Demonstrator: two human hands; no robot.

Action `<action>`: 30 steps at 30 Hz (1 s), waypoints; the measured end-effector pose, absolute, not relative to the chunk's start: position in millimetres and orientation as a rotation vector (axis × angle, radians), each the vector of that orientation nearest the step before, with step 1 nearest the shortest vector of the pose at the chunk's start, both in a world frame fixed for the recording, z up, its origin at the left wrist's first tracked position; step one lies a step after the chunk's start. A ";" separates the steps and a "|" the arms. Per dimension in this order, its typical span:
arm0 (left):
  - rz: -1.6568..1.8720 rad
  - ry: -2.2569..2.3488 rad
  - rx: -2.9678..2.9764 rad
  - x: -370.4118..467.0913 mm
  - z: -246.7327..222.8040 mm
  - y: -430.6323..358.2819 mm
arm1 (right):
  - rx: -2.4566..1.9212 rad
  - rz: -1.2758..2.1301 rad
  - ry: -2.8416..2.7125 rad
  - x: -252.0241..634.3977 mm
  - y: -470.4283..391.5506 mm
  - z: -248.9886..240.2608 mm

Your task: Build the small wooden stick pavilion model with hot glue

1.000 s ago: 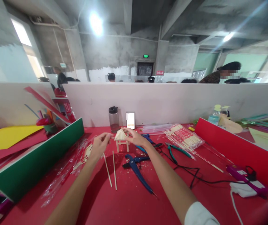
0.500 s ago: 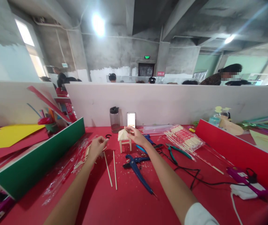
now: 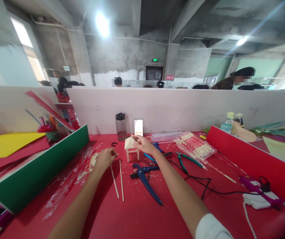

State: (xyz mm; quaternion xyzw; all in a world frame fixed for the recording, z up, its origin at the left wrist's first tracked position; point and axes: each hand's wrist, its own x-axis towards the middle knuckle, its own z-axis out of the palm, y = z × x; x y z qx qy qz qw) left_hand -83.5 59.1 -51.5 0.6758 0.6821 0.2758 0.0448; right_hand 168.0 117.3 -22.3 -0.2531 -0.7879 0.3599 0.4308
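Note:
A small pavilion model of pale wooden sticks (image 3: pixel 131 143), with a pointed roof and legs, stands upright on the red table. The fingers of my right hand (image 3: pixel 144 144) rest on the right side of its roof and steady it. Left of the model, my left hand (image 3: pixel 108 157) is closed with its fingertips together; anything in them is too small or hidden to make out. Two loose wooden sticks (image 3: pixel 121 181) lie just in front of it. A blue pipe cutter (image 3: pixel 146 182) lies in front of the model, among scattered wood crumbs.
A dark-lidded bottle (image 3: pixel 120 127) and a lit phone (image 3: pixel 138 127) stand at the back divider. Green-handled pliers (image 3: pixel 190 161), a black cable (image 3: pixel 207 187) and bagged sticks (image 3: pixel 194 145) lie right. Short stick pieces (image 3: pixel 92 163) lie left. Green (image 3: pixel 45 166) and red (image 3: pixel 254 162) panels flank the table.
My left hand has shifted slightly right, towards the model, and its fingers have curled in more. My right hand stays at the roof. The whole view has drifted a little.

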 end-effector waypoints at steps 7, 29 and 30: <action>0.905 1.907 2.123 -80.4 -49.6 58.4 | -0.624 0.878 -1.961 168.2 117.7 -23.6; 1.143 1.387 1.979 -43.9 -62.5 59.6 | -0.592 0.893 -1.946 164.7 122.5 -34.9; 1.160 1.368 1.947 -42.1 -63.5 59.8 | -0.584 0.923 -1.939 164.6 122.8 -35.2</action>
